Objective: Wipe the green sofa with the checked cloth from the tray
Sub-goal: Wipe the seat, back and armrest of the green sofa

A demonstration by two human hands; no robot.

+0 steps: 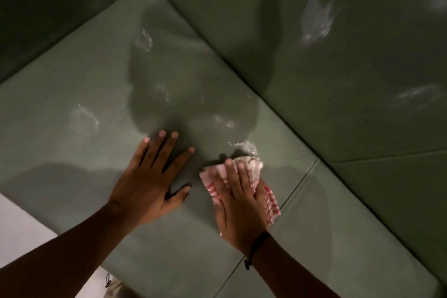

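The green sofa (72, 80) fills the view, its seat cushion below me and its backrest (338, 68) at the upper right. Wet, foamy patches (246, 146) glisten on the seat and backrest. The red and white checked cloth (271, 203) lies bunched on the seat under my right hand (238, 203), which presses flat on it with fingers spread. My left hand (150, 176) rests flat on the bare cushion just left of the cloth, fingers apart, holding nothing. The tray is out of view.
A seam (297, 189) between two seat cushions runs just right of the cloth. The sofa's armrest (48, 7) rises at the upper left. A strip of pale floor (19, 225) shows at the lower left beyond the seat's front edge.
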